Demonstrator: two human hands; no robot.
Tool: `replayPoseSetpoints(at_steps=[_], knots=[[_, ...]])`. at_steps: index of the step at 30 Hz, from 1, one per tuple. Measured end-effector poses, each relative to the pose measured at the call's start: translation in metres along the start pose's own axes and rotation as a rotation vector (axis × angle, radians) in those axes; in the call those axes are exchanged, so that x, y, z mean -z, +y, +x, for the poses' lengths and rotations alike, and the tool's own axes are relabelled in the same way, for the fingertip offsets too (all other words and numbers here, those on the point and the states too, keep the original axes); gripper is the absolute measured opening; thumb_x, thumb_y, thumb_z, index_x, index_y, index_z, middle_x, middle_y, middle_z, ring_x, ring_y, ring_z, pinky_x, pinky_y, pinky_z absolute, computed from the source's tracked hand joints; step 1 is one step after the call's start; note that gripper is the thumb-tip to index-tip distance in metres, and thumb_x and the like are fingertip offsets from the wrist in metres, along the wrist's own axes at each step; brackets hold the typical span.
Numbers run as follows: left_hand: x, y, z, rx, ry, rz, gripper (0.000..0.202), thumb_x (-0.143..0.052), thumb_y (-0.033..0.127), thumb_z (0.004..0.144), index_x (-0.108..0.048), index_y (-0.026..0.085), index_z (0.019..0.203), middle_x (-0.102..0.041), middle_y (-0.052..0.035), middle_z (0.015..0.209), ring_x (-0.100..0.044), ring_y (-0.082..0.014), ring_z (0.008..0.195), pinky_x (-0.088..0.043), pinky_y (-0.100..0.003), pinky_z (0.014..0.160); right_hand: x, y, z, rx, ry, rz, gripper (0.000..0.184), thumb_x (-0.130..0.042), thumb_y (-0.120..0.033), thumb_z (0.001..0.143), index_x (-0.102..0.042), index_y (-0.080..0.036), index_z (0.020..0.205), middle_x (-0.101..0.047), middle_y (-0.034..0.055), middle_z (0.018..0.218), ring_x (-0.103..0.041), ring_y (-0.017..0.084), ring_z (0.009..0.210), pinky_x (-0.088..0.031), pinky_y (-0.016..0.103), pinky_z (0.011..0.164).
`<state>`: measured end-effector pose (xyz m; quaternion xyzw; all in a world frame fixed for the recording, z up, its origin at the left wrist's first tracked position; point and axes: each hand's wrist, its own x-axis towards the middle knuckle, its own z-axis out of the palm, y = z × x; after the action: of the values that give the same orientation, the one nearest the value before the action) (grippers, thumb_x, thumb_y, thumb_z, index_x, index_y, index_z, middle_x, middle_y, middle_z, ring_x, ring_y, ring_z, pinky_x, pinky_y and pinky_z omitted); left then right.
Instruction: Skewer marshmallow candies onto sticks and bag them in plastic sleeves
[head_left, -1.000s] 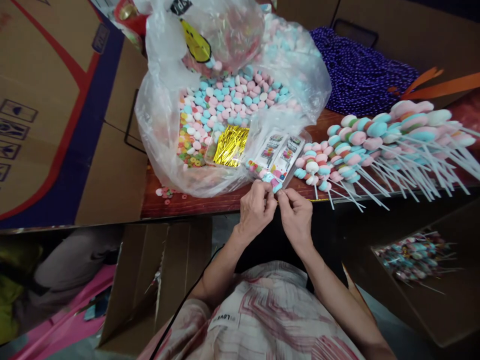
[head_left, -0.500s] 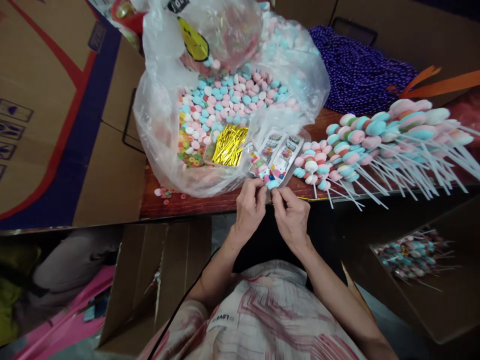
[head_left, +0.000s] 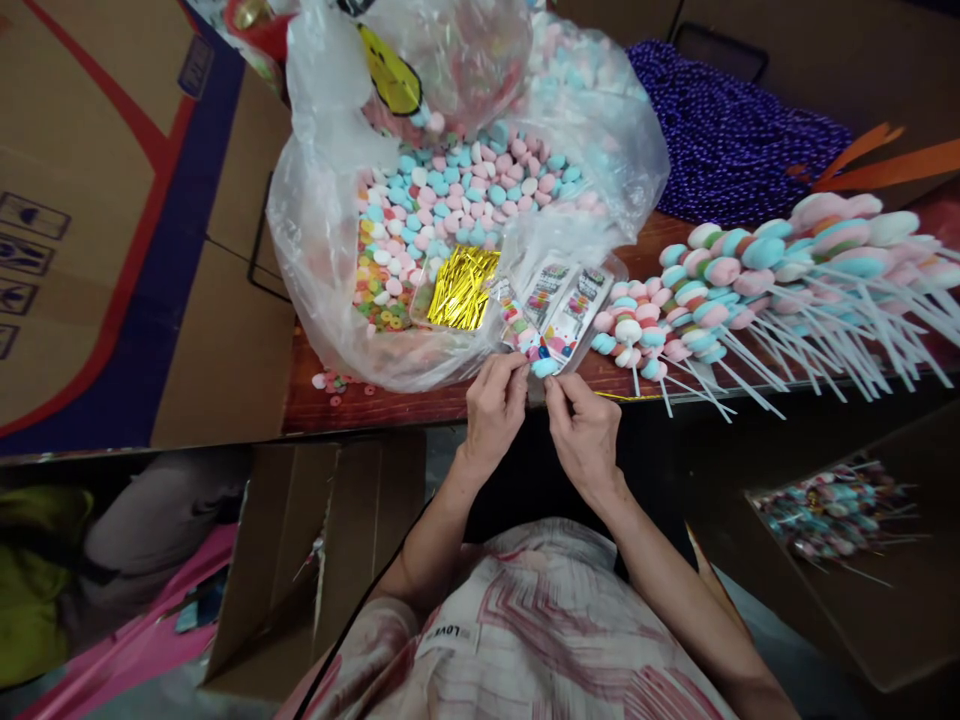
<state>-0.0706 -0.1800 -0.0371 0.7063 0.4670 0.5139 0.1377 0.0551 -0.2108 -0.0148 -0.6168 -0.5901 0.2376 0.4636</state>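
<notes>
At the table's front edge, a candy skewer [head_left: 517,328] of stacked colourful sweets lies in a clear printed wrapper [head_left: 559,345]. Its lowest blue sweet [head_left: 544,368] sits between my two hands. My left hand [head_left: 493,405] is closed in a pinch at the wrapper's lower left edge. On the other side, my right hand [head_left: 585,428] pinches close below the blue sweet. What exactly lies between the fingertips is small and partly hidden. Just behind are more printed wrappers [head_left: 586,295] in a clear tray, with gold twist ties [head_left: 461,290] in a box to their left.
A large plastic bag [head_left: 322,290] holds many loose sweets. Finished-looking candy skewers [head_left: 712,270] with white sticks are piled at the right, beside purple bead strings [head_left: 727,140]. Cardboard boxes stand left [head_left: 217,340] and below [head_left: 375,530]; wrapped skewers [head_left: 832,510] lie lower right.
My left hand has shifted slightly left, widening the gap between the hands. The blue sweet shows a little more. The view has shifted slightly.
</notes>
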Motion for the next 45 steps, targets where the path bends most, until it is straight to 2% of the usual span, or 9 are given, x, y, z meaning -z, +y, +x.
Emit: replayPoseSetpoints(at_steps=[6,11,16,20,23,30,34,40,45], knots=[[-0.001,0.001,0.000,0.008,-0.017,0.083,0.011,-0.050,0.018,0.098,-0.057,0.021,0.090,-0.060,-0.0002,0.079,-0.057,-0.0133,0.072,-0.043,-0.025,0.069,-0.008,0.003,-0.004,0.121,0.020,-0.249,0.032,-0.047,-0.022,0.097,-0.051,-0.021,0.065,-0.053,-0.0006,0.055,-0.041,0.011,0.049,-0.025,0.027,0.054],[-0.003,0.004,-0.004,-0.054,-0.050,0.052,0.010,-0.050,0.013,0.093,-0.054,0.021,0.088,-0.055,0.0019,0.076,-0.052,-0.0118,0.067,-0.040,-0.024,0.066,-0.008,0.006,-0.005,0.178,0.039,-0.364,0.033,-0.045,-0.019,0.097,-0.053,-0.020,0.066,-0.055,-0.0003,0.054,-0.043,0.010,0.048,-0.023,0.027,0.052],[-0.003,0.010,-0.007,0.106,-0.067,-0.118,0.012,-0.048,0.020,0.099,-0.052,0.021,0.088,-0.055,0.0026,0.077,-0.053,-0.0105,0.068,-0.043,-0.022,0.066,-0.007,0.009,-0.005,0.229,0.072,-0.326,0.033,-0.045,-0.021,0.101,-0.056,-0.020,0.069,-0.059,-0.0004,0.056,-0.051,0.010,0.049,-0.031,0.024,0.052],[-0.004,0.011,-0.005,0.183,-0.050,-0.157,0.013,-0.049,0.026,0.100,-0.053,0.021,0.089,-0.055,0.0033,0.077,-0.052,-0.0098,0.067,-0.044,-0.022,0.066,-0.008,0.007,-0.006,0.169,0.153,-0.159,0.016,-0.051,-0.025,0.101,-0.065,-0.018,0.097,-0.069,0.0004,0.070,-0.058,0.010,0.052,-0.042,0.021,0.055],[-0.005,0.009,-0.004,0.116,-0.033,-0.109,0.011,-0.050,0.024,0.100,-0.054,0.021,0.091,-0.057,0.0026,0.079,-0.054,-0.0098,0.068,-0.045,-0.022,0.066,-0.008,0.005,-0.007,0.112,0.195,-0.055,0.017,-0.057,-0.027,0.099,-0.064,-0.018,0.112,-0.072,-0.0006,0.073,-0.062,0.010,0.053,-0.047,0.021,0.055],[-0.006,0.007,-0.001,-0.069,0.054,0.089,0.004,-0.056,0.017,0.097,-0.058,0.020,0.100,-0.065,-0.0027,0.088,-0.064,-0.0129,0.083,-0.051,-0.024,0.072,-0.009,0.011,-0.006,0.212,0.227,-0.057,0.022,-0.055,-0.021,0.099,-0.074,-0.018,0.110,-0.080,0.0084,0.098,-0.076,0.017,0.078,-0.060,0.027,0.076],[-0.007,0.008,0.002,-0.123,0.081,0.139,0.011,-0.056,0.015,0.097,-0.060,0.019,0.106,-0.070,-0.0056,0.093,-0.067,-0.0149,0.089,-0.055,-0.026,0.076,-0.010,0.014,-0.005,0.254,0.222,-0.132,0.025,-0.053,-0.020,0.100,-0.076,-0.017,0.111,-0.081,0.0093,0.096,-0.077,0.018,0.080,-0.061,0.027,0.078],[-0.009,0.007,0.004,-0.140,0.086,0.155,0.015,-0.054,0.012,0.098,-0.065,0.017,0.108,-0.072,-0.0064,0.092,-0.068,-0.0141,0.086,-0.057,-0.025,0.077,-0.011,0.020,-0.007,0.288,0.210,-0.249,0.028,-0.052,-0.016,0.101,-0.076,-0.013,0.114,-0.080,0.0112,0.089,-0.077,0.019,0.077,-0.060,0.026,0.077],[-0.009,0.005,0.003,-0.156,0.034,0.172,0.021,-0.051,0.011,0.098,-0.068,0.016,0.110,-0.072,-0.0075,0.095,-0.069,-0.0139,0.089,-0.057,-0.025,0.081,-0.011,0.020,-0.005,0.288,0.245,-0.265,0.026,-0.052,-0.018,0.101,-0.072,-0.014,0.118,-0.080,0.0109,0.094,-0.077,0.018,0.076,-0.058,0.024,0.072]])
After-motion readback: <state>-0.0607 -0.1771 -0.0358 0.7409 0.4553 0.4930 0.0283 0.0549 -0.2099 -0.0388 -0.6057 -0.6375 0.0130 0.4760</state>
